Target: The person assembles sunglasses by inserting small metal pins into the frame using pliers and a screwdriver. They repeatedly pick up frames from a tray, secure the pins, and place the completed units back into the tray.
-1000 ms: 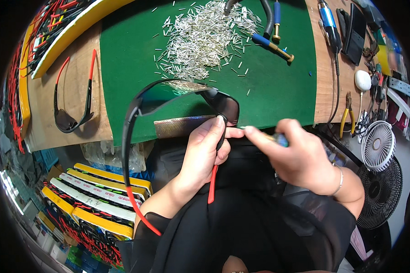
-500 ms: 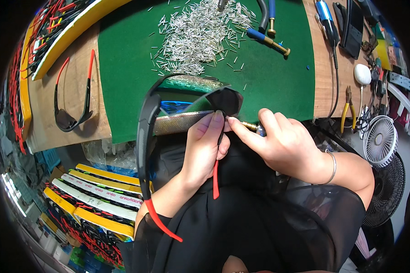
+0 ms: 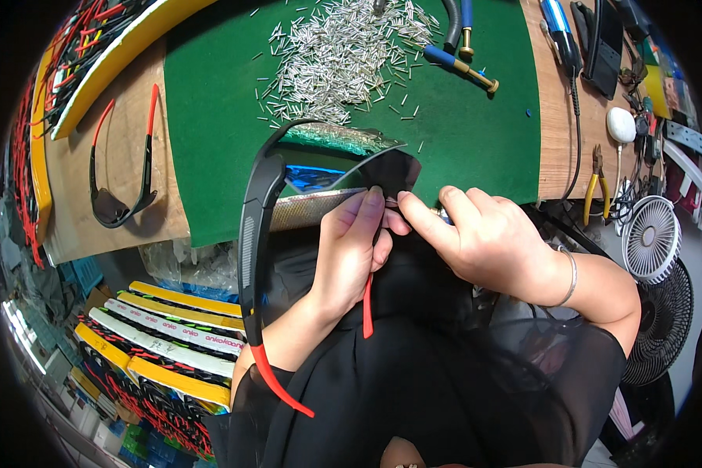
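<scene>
My left hand (image 3: 351, 242) pinches a pair of black sunglasses (image 3: 249, 234) with red temple tips at one hinge, thumb on top. One temple curves down along the left side; the other hangs below my fingers, its red tip showing. The dark lens (image 3: 394, 168) tilts up above the thumb. My right hand (image 3: 487, 242) is closed, its index fingertip close to that hinge beside my left thumb. A bit of a metal tool (image 3: 444, 216) shows under its fingers; most of it is hidden. What lies between the fingertips is too small to make out.
Small silvery pins (image 3: 335, 62) lie heaped on the green mat (image 3: 476, 140), near blue-handled brass tools (image 3: 464, 69). Another pair of sunglasses (image 3: 117, 207) rests at left. Yellow-handled pliers (image 3: 595, 187) and a white fan (image 3: 651, 238) are at right. Trays of temples (image 3: 179, 324) stand lower left.
My right index finger has straightened a little and shifted slightly right. The brass shaft that showed beneath it is now mostly hidden. The sunglasses have tilted slightly; my left hand keeps its pinch.
</scene>
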Available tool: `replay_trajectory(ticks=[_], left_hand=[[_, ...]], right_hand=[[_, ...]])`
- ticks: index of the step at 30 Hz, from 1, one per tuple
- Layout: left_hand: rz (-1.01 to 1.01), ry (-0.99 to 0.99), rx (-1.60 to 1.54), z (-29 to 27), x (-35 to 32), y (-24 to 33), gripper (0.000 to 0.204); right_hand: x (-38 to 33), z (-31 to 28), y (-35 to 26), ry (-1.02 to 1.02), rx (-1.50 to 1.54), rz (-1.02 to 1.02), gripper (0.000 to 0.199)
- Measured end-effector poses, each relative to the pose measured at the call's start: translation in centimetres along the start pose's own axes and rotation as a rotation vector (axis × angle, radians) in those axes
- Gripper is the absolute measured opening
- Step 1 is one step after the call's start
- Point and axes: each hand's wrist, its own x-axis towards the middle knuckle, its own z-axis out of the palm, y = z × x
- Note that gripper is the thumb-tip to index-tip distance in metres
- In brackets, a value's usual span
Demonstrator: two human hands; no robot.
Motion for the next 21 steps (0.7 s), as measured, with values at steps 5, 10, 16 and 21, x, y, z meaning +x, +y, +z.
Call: replay_trajectory(ticks=[5,10,16,21], left_hand=[[-0.012,0.019,0.023,0.1,0.1,0.3,0.03],[-0.015,0.002,0.068,-0.3,0.2,0.2,0.03],[0.041,0.012,0.089,-0.6,0.4,-0.2,0.031],[0.05,0.059,0.164,-0.1,0.2,0.0,0.039]], right_hand=[[0.2,0.3,0.0,0.003,0.04,-0.008,0.034],[0.3,0.6,0.1,-0.009,0.117,0.009,0.036],[0.6,0.9,-0.2,-0.008,0.168,0.027,0.037],[0.9,1.1,-0.4,-0.025,0.199,0.032,0.037]])
